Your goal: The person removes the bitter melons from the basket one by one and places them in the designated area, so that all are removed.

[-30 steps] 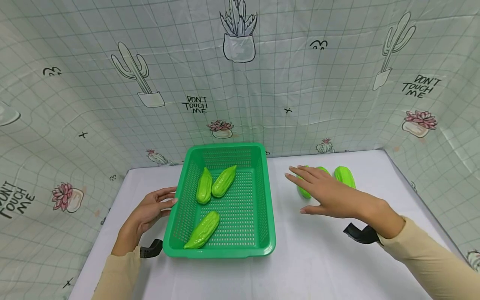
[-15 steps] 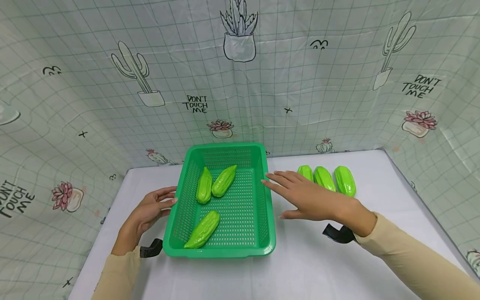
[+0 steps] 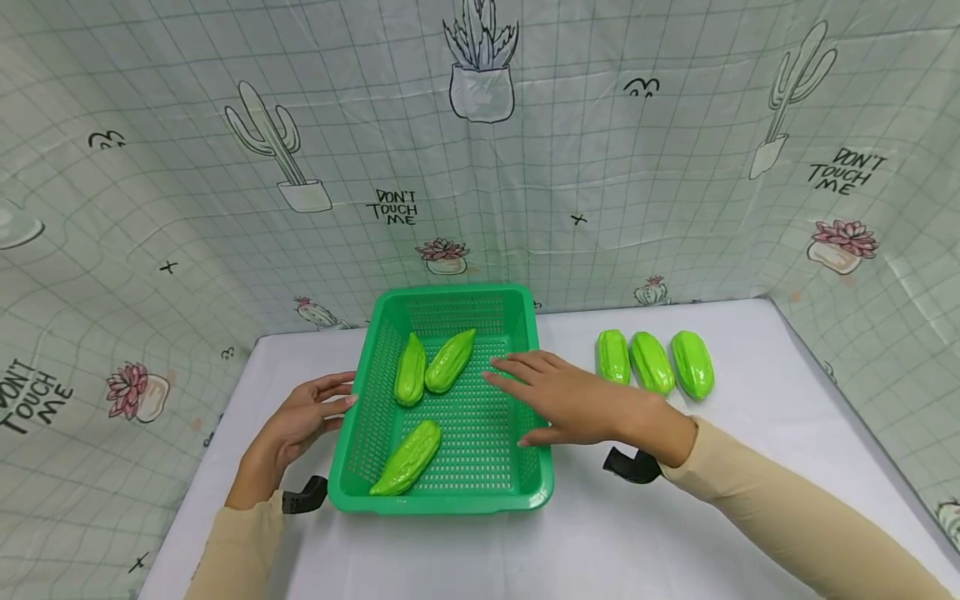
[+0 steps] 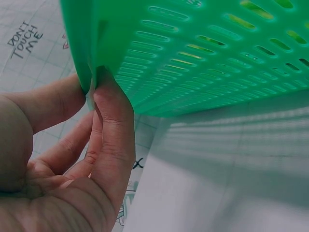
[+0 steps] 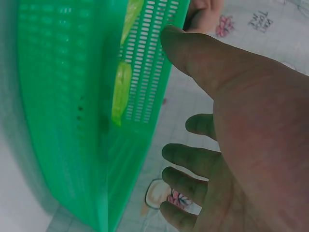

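A green perforated plastic basket [image 3: 442, 504] stands on the white table with three bitter gourds in it: one at the far left [image 3: 410, 371], one beside it [image 3: 450, 361] and one near the front [image 3: 407, 458]. My left hand [image 3: 296, 425] is at the basket's left side. In the left wrist view, the thumb and index finger of my left hand [image 4: 72, 159] pinch the basket's rim [image 4: 77, 43]. Over the basket's right side hovers my right hand [image 3: 573, 400], fingers extended and nothing in it. The right wrist view shows its fingers [image 5: 188, 157] spread apart.
Right of the basket lie three glossy green ridged vegetables in a row: the left one [image 3: 613, 357], the middle one [image 3: 652, 363] and the right one [image 3: 692, 365]. A grid-patterned cloth [image 3: 555, 158] rises behind the table and along its sides.
My right hand has moved left, from over the ridged vegetables to above the basket's right side, uncovering them. My left hand stays at the basket's rim.
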A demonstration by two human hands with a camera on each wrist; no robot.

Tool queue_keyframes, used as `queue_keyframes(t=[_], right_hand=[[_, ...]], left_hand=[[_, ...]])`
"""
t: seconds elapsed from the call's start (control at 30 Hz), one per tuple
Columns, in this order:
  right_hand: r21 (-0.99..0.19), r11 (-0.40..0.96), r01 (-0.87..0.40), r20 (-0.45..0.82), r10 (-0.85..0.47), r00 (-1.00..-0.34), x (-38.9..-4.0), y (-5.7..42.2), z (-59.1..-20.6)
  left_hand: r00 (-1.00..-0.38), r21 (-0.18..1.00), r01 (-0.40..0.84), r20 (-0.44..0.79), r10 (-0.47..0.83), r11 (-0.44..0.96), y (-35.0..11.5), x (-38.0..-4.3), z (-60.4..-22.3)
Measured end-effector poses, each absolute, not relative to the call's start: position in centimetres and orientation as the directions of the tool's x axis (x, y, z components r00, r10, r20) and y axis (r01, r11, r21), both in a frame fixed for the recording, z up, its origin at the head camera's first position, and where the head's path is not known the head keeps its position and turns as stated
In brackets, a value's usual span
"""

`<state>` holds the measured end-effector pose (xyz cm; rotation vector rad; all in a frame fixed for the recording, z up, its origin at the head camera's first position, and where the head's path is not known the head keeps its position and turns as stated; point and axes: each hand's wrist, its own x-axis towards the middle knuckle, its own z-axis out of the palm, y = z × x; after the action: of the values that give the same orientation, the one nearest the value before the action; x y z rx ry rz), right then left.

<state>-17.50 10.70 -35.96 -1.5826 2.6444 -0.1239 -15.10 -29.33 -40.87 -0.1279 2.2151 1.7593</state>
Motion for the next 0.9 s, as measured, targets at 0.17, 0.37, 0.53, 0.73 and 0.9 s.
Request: queue_keyframes(t=[0.17,0.37,0.53,0.73,0.9], right_hand=[[-0.096,0.462,-0.882,-0.032,-0.887,-0.461,-17.6,9.4,-36.0],[-0.085,0.441,-0.893,-0.057,-0.897,-0.438,-17.8,8.1,-36.1],[-0.087,0.434,-0.897,-0.089,-0.900,-0.427,-17.9,7.1,-36.2],[-0.094,0.450,-0.888,-0.146,-0.889,-0.435,-18.0,5.6,-36.4],[-0.095,0.465,-0.880,-0.203,-0.875,-0.440,-18.0,4.5,-36.6]], left_hand=[[-0.949,0.936,-0.258,-0.293,0.121,0.240,-29.3,-15.1,-40.9],[-0.948,0.935,-0.260,-0.294,0.119,0.241,-29.3,-15.0,-40.9],[-0.950,0.936,-0.259,-0.292,0.116,0.237,-29.3,-15.1,-40.9],[-0.951,0.938,-0.254,-0.287,0.118,0.236,-29.3,-15.1,-41.0],[-0.951,0.938,-0.255,-0.288,0.116,0.233,-29.4,-15.1,-41.1]])
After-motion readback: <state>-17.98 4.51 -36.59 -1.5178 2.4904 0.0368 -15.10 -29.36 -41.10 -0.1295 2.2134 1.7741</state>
